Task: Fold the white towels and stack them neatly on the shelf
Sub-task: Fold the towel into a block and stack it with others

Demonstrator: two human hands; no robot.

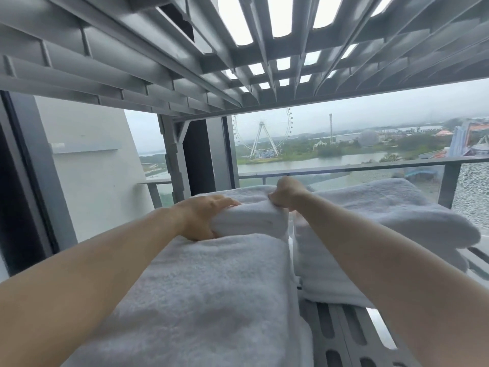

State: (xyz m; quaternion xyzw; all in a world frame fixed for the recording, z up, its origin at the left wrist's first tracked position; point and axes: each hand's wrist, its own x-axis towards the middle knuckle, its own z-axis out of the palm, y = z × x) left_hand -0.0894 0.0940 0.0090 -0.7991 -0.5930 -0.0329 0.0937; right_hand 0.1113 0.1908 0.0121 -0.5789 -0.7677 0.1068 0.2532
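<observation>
We see a small towel (251, 221), white, thick terry, folded into a compact bundle with a rounded fold facing us and layered edges showing on its near side. It sits at the back left of the grey slatted shelf (344, 337), just behind and touching a bigger folded front towel (211, 300) that fills the left foreground. More white towelling lies flat behind it; we cannot tell if that is a separate piece. To the right, a stack of folded towels (370, 234) lies close beside both, with a narrow gap between. The left hand (203, 215) wraps the bundle's left end, fingers curved over the top and thumb low on the side, gripping it. The right hand (287, 192) is curled tight into a fist at the bundle's top right corner, pinching the cloth there; its fingertips are hidden. Both forearms are bare and reach straight in. An upper shelf (185, 49) of the same grey slats hangs close overhead. Beyond the glass we see a balcony railing (344, 169), water and a Ferris wheel (262, 136).
</observation>
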